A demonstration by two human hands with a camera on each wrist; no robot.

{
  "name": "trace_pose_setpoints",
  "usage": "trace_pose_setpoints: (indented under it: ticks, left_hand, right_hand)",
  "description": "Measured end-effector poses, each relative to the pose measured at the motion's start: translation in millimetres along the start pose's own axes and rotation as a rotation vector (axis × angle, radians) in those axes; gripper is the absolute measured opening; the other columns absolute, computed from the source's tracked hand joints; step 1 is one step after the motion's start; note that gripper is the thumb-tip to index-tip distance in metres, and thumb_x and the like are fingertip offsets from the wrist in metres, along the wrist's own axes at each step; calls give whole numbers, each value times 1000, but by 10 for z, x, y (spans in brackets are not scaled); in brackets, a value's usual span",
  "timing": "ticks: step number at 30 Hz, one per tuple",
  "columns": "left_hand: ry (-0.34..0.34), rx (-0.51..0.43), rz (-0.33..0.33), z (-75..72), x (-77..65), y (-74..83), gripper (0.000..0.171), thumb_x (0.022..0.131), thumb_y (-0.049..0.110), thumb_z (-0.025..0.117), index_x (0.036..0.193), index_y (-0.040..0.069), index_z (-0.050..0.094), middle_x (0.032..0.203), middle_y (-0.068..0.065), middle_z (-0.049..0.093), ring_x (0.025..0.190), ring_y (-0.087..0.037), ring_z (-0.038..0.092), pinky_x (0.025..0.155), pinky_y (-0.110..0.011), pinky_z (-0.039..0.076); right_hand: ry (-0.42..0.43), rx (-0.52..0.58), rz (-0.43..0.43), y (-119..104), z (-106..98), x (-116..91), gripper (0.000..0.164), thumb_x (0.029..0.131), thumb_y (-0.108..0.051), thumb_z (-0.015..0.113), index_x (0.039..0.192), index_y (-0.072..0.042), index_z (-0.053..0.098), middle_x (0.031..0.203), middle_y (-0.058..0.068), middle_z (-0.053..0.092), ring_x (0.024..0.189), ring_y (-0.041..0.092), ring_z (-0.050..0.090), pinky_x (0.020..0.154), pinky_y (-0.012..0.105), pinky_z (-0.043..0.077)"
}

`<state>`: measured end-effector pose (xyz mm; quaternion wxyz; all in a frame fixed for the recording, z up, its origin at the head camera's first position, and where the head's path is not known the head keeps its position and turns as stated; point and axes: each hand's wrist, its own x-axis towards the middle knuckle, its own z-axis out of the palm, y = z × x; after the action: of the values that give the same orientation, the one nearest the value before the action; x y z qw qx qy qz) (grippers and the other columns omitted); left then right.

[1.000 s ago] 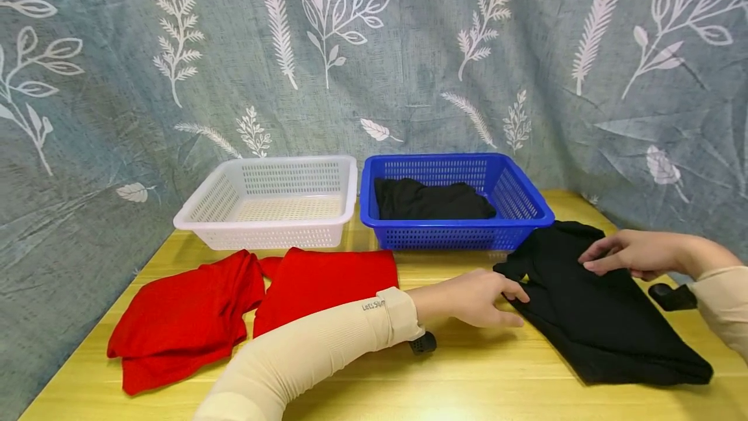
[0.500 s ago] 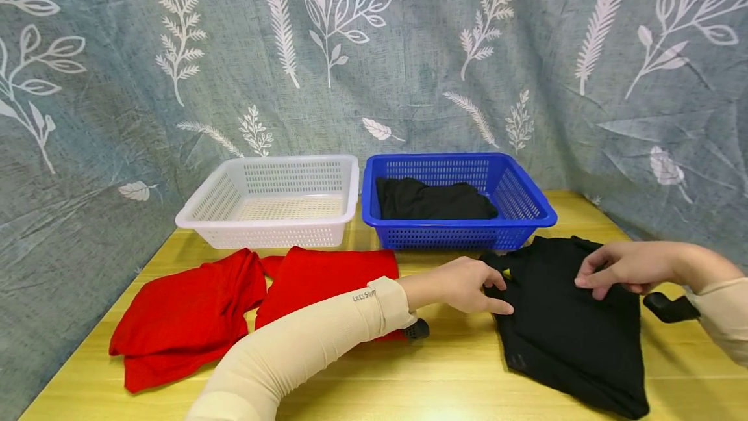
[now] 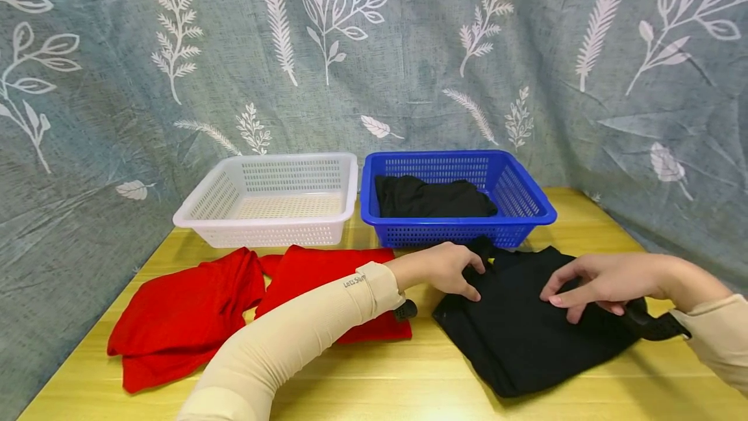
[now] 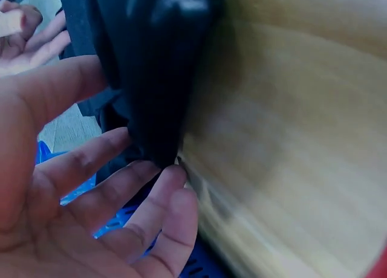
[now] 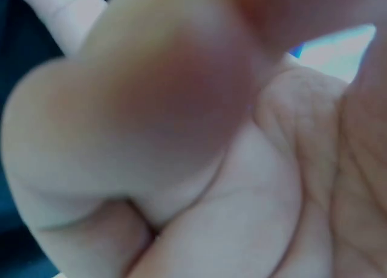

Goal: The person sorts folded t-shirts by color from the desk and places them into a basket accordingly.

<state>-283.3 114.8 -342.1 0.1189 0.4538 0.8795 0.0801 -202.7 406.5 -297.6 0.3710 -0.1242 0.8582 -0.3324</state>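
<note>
A black garment (image 3: 520,336), its exact kind unclear, lies partly bunched on the right half of the wooden table. My left hand (image 3: 447,268) pinches its upper left edge. In the left wrist view, dark cloth (image 4: 157,66) runs between the thumb and the fingers. My right hand (image 3: 608,284), fingers curled, grips the garment at its upper right; the right wrist view is mostly filled by blurred fingers (image 5: 115,133), which hide the contact. Behind the garment stands a blue basket (image 3: 450,221) with another black garment (image 3: 435,197) in it.
A white basket (image 3: 263,223) stands left of the blue one. In front of it lie two red garments (image 3: 181,317), one (image 3: 315,278) partly behind my left sleeve. A grey leaf-patterned curtain (image 3: 409,83) hangs behind the table (image 3: 362,388).
Both hands have moved left, the right one also nearer to me. The black garment has shifted left with them, and its lower end has swung far to the left. Baskets and red garments stay put.
</note>
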Motion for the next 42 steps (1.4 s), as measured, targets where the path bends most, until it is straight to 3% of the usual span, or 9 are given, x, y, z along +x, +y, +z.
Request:
trace_pose_setpoints:
  ticks: [10, 16, 19, 24, 29, 32, 36, 42]
  left_hand:
    - [-5, -43, -8, -78, -88, -128, 50, 96, 27, 82, 144, 21, 69, 147, -1, 68, 136, -17, 61, 117, -27, 47]
    - [15, -183, -22, -156, -280, -230, 47, 99, 30, 79, 144, 21, 68, 144, -5, 69, 129, -17, 66, 112, -29, 51]
    - [24, -262, -16, -207, -436, -266, 48, 100, 31, 77, 146, 20, 66, 138, -7, 70, 119, -15, 69, 105, -28, 55]
    - [35, -329, -2, -218, -715, -329, 51, 101, 32, 77, 148, 20, 63, 121, -2, 74, 101, -9, 69, 88, -24, 56]
    - [-4, -416, -26, -151, -999, -343, 56, 100, 26, 78, 152, 19, 58, 110, 2, 71, 84, -12, 70, 74, -24, 57]
    - [-41, -488, -46, -122, -1123, -307, 60, 99, 25, 79, 154, 18, 55, 107, 1, 70, 76, -17, 73, 70, -25, 59]
    - [-90, -584, -71, -80, -1233, -229, 64, 98, 25, 80, 155, 19, 52, 100, 2, 73, 76, -23, 76, 70, -28, 62]
    - [-134, -672, -104, 9, -1305, -144, 63, 98, 25, 80, 153, 22, 51, 90, -6, 76, 78, -26, 76, 69, -29, 62]
  right_hand:
    - [-70, 39, -157, -158, 212, 46, 40, 112, -22, 57, 149, -5, 60, 119, 19, 77, 53, 5, 55, 56, 25, 55]
    - [-100, 97, -236, -90, 295, -15, 40, 114, -15, 51, 152, -2, 56, 132, 20, 74, 59, 26, 64, 60, 32, 60]
    - [-56, 87, -242, 24, 273, -107, 41, 115, -13, 48, 153, 1, 52, 139, 23, 69, 64, 33, 62, 62, 32, 59]
    - [78, 60, -171, 222, 221, -256, 46, 116, -17, 45, 159, 1, 46, 146, 32, 61, 67, 33, 58, 62, 33, 55]
    - [306, -47, -114, 395, 225, -345, 55, 116, -23, 49, 166, -8, 34, 148, 36, 54, 64, 22, 56, 58, 32, 49]
    - [424, -99, -57, 490, 261, -381, 65, 115, -28, 52, 168, -3, 25, 152, 40, 45, 62, 17, 51, 54, 32, 45]
    - [438, -91, -17, 617, 296, -407, 71, 115, -30, 52, 167, 4, 19, 155, 45, 36, 59, 15, 47, 52, 32, 43]
    - [358, 17, -21, 716, 359, -387, 69, 115, -27, 51, 163, 9, 16, 133, 33, 59, 54, 13, 45, 51, 31, 44]
